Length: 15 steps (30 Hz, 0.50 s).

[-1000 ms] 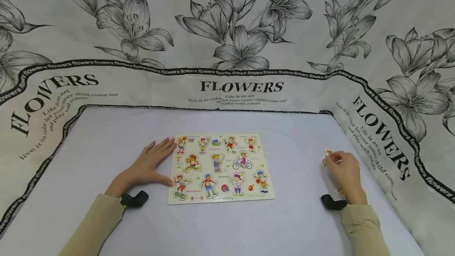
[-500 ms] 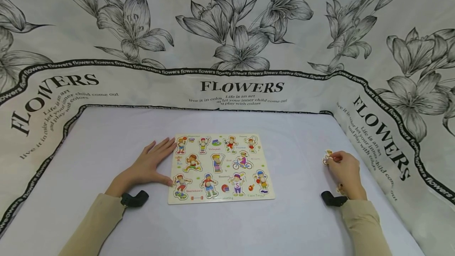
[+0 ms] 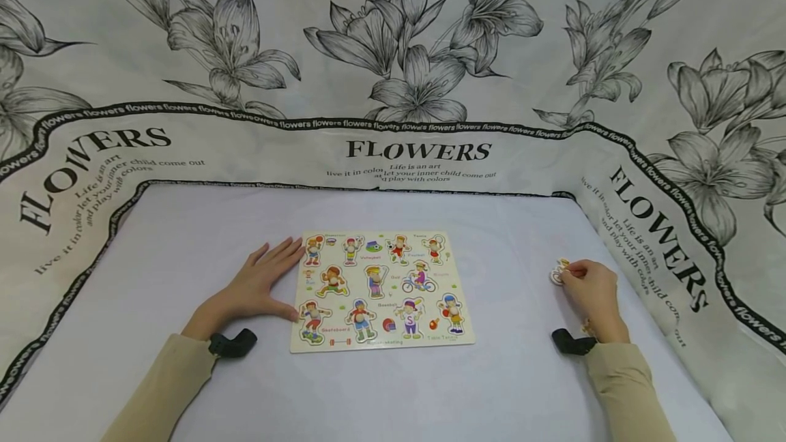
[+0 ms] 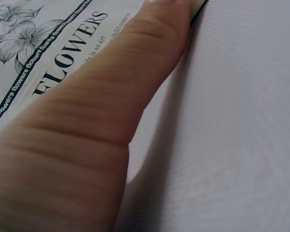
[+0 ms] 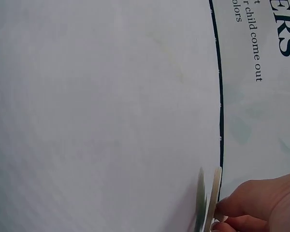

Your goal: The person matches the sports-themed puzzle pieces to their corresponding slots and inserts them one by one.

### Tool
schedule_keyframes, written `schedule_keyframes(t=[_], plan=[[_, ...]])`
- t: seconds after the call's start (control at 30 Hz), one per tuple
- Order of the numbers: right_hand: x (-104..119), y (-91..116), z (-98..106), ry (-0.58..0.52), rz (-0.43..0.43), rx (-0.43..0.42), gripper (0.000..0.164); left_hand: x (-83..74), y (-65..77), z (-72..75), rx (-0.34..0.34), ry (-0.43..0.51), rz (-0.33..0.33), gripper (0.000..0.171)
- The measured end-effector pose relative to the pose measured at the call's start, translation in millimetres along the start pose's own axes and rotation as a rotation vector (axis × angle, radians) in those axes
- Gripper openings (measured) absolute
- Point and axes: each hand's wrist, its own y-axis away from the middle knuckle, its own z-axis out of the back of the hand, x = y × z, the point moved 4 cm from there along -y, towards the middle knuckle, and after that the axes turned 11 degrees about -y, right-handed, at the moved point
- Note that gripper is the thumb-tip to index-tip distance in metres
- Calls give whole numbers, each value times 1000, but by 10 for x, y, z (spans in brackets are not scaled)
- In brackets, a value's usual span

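Note:
A flat puzzle board [image 3: 381,322] with cut-out figures of children playing sports lies on the white table. My left hand [image 3: 248,288] rests beside it, fingers spread, with fingertips and thumb at its left edge. In the left wrist view the thumb [image 4: 101,106] reaches up to the board's corner. Well to the right of the board, my right hand [image 3: 595,295] pinches a small puzzle piece [image 3: 559,271], partly covered by the fingers. The right wrist view shows that piece's thin wooden edge [image 5: 213,198] between the fingertips; a greenish-grey strip stands just beside it.
A white cloth covers the table [image 3: 503,380]. Behind and at both sides rises a flower-printed curtain [image 3: 417,149] with black borders. Black wrist cameras sit on the left wrist [image 3: 233,344] and right wrist [image 3: 573,342].
My right hand has shifted slightly left with the puzzle piece, which shows a little farther out from the fingertips. My left hand and the board have stayed put.

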Motion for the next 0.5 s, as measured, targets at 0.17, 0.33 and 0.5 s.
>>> schedule_keyframes(t=[0.17, 0.33, 0.5], plan=[[51, -9, -55, -10, -14, 4, 20, 0, -1, 0, 0, 2, 2, 128], [139, -24, -123, -23, -2, 1, 20, -1, 0, -2, 0, 4, 2, 127], [240, -17, -194, -59, -23, 16, 21, -10, 3, 10, 2, 12, 5, 127]])
